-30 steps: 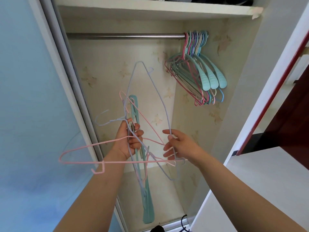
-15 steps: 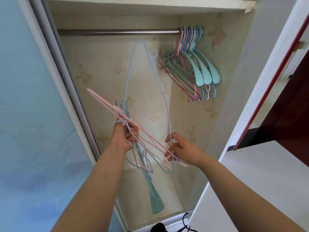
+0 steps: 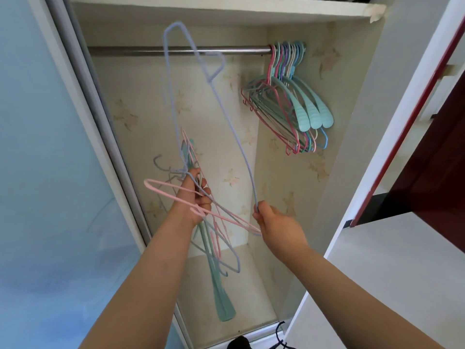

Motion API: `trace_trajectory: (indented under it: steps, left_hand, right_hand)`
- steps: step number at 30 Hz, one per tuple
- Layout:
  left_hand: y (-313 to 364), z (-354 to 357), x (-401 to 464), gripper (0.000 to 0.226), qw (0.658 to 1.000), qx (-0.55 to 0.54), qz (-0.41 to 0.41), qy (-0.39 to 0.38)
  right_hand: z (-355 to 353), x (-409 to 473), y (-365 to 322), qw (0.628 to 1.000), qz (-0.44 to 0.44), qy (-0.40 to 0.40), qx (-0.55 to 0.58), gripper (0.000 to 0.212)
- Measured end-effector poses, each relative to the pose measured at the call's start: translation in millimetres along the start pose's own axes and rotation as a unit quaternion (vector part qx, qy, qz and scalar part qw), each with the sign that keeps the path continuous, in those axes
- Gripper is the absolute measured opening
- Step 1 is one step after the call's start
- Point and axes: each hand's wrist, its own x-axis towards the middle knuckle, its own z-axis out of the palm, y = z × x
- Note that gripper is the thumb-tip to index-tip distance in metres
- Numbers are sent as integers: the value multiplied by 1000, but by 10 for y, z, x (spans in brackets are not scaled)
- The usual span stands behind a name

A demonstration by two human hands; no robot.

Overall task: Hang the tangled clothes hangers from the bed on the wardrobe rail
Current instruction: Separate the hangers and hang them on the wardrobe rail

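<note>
The left hand (image 3: 195,197) grips a tangled bundle of hangers (image 3: 214,238) in front of the open wardrobe, fingers curled tightly round the wires where they cross. The bundle comprises pink wire hangers, lavender wire hangers and one teal plastic hanger (image 3: 221,293), which hangs downward below the fist toward the wardrobe floor (image 3: 254,298). One pink hanger (image 3: 176,195) projects sideways across the left wrist.

The right hand (image 3: 276,222) pinches the lower end of a lavender wire hanger (image 3: 226,117) between thumb and curled fingers. This hanger stands nearly upright; its top corner rises above the wardrobe rail (image 3: 141,51) in the view. Whether it touches the rail cannot be determined.

The rail runs horizontally below the top shelf (image 3: 226,11). At the rail's right end, against the right wall, a row of hung hangers (image 3: 289,96) sits packed together: teal, pink, purple and white.
</note>
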Motion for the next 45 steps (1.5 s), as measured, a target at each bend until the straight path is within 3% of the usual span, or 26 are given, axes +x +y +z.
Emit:
trace_trajectory:
  steps: [5,8,11,13,16,18,21,23,31,37,45]
  left_hand:
    - [47,-73,45,38,995,93,-31,-35]
    - [-8,-79,40,37,992,105,-45,-54]
    - [-87,-103,63,38,993,102,-55,-34]
    - [-136,-147,79,38,994,85,-59,-22]
    - [-188,-242,66,37,996,64,-56,6]
    - [-188,-275,37,37,997,54,-52,8]
    - [-143,-292,5,38,996,59,-70,-12]
    - [-114,-296,-3,38,994,74,-78,-28]
    - [-43,-275,8,39,998,-1,-54,-17]
    - [71,-201,80,40,999,-29,-11,-18]
    - [33,-160,80,34,999,13,34,-17]
  right_hand:
    - [-24,72,107,997,2,32,71,17]
    - [2,109,157,975,39,98,198,18]
    - [22,184,130,954,62,165,244,22]
    - [-53,206,70,968,47,130,209,51]
    - [-111,241,18,992,53,4,112,118]
    - [-87,261,33,999,52,-3,9,134]
    - [-5,288,94,993,33,34,-106,125]
    - [34,290,115,993,28,37,-112,119]
    - [-29,506,192,993,22,-16,113,90]
    - [-185,625,225,990,-17,54,127,87]
    - [-208,427,174,976,-14,39,214,84]
